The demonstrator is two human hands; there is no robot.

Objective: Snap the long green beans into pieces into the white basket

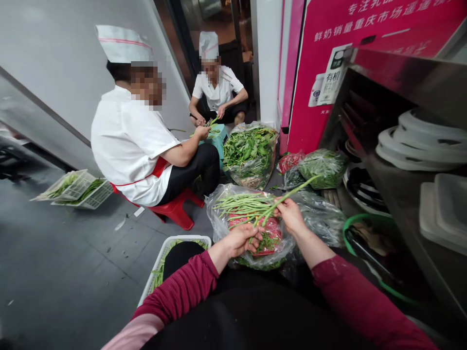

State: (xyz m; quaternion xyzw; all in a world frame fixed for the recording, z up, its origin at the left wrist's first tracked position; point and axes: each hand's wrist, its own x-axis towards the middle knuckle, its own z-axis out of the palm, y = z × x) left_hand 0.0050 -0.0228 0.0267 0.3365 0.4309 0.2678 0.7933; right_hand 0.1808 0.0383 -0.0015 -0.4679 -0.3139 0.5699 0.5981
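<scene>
Over an open clear plastic bag (220,201), my two hands are close together. Several long green beans (288,195) run slantwise between them, their far ends sticking out up and to the right. My right hand (291,215) is closed around the middle of these beans. Lower and to the left, my left hand (245,240) pinches with curled fingers near the beans' lower ends; its fingertips partly hide what they grip. More long beans (237,204) lie in the bag on a red package (272,227), with short green pieces (268,241) beside my left fingers.
A white basket (193,238) with green pieces stands by my left leg. Ahead are a big bag of leafy greens (251,146) and a smaller bag (323,167). One co-worker (134,131) sits on a red stool (178,211); another (219,90) squats behind. Metal shelving (394,194) flanks my right.
</scene>
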